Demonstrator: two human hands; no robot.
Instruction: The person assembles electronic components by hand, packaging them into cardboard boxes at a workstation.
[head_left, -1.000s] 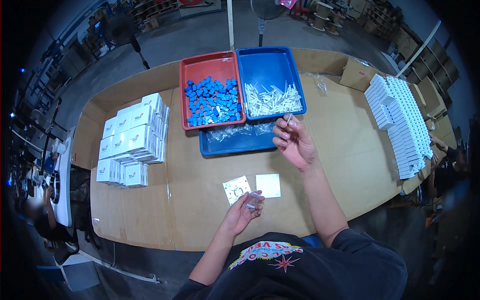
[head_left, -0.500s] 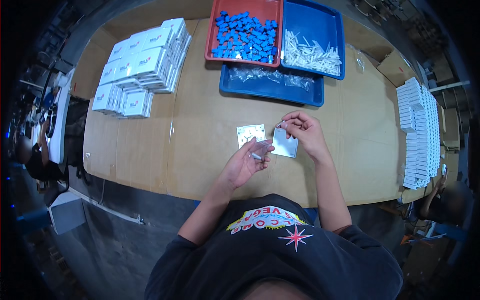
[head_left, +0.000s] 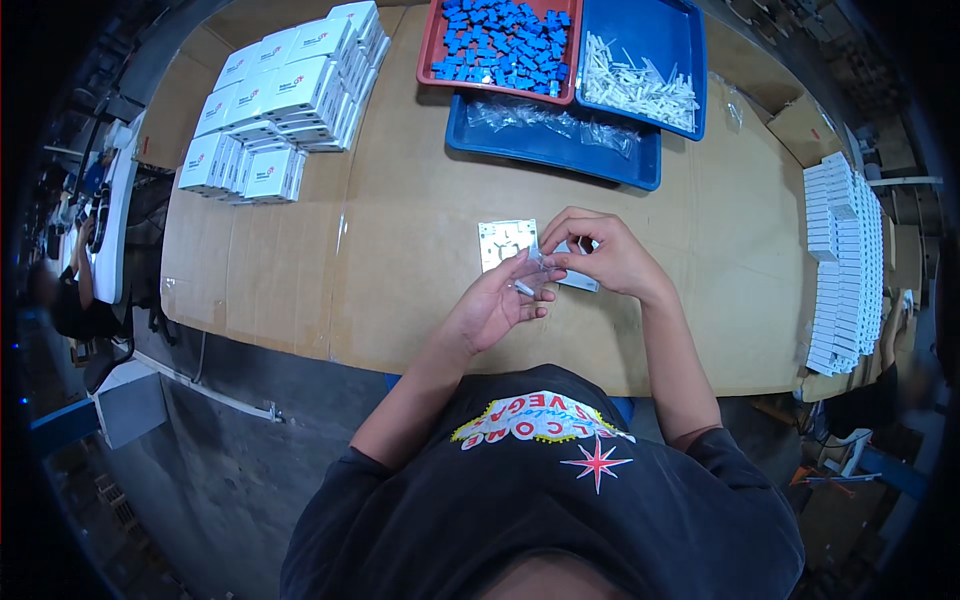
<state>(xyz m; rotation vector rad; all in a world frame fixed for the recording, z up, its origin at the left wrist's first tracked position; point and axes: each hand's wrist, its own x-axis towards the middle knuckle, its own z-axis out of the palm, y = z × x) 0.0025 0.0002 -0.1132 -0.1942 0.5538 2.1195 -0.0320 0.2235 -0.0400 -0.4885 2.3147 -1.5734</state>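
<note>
While both hands are meeting over the cardboard-covered table (head_left: 420,270), the left hand (head_left: 497,308) is lying palm up, fingers loosely curled, cradling a small clear plastic bag (head_left: 537,268) and a short white stick-like part (head_left: 524,288). Part's long axis is running diagonal, from lower right near the fingertips up-left toward the palm; which end is which is too small to tell. Right hand (head_left: 605,258) is coming in from the right, thumb and forefinger pinched narrow on the bag's edge, other fingers curled. Bag is sitting between the two hands, just above the table, touching both.

Just behind the hands, a small white printed card (head_left: 505,240) is lying flat on the table, roughly square-on to the person. A second white card (head_left: 580,282) is showing partly under the right hand.

Far side of the table: red tray (head_left: 437,55) holding blue parts (head_left: 505,45), a blue tray (head_left: 690,40) beside it holding white stick parts (head_left: 635,85), and a lower blue tray (head_left: 550,150) holding clear bags (head_left: 545,118). White boxes (head_left: 285,95) are stacked at far left; a long row of flat white boxes (head_left: 840,260) is running down the right edge.
</note>
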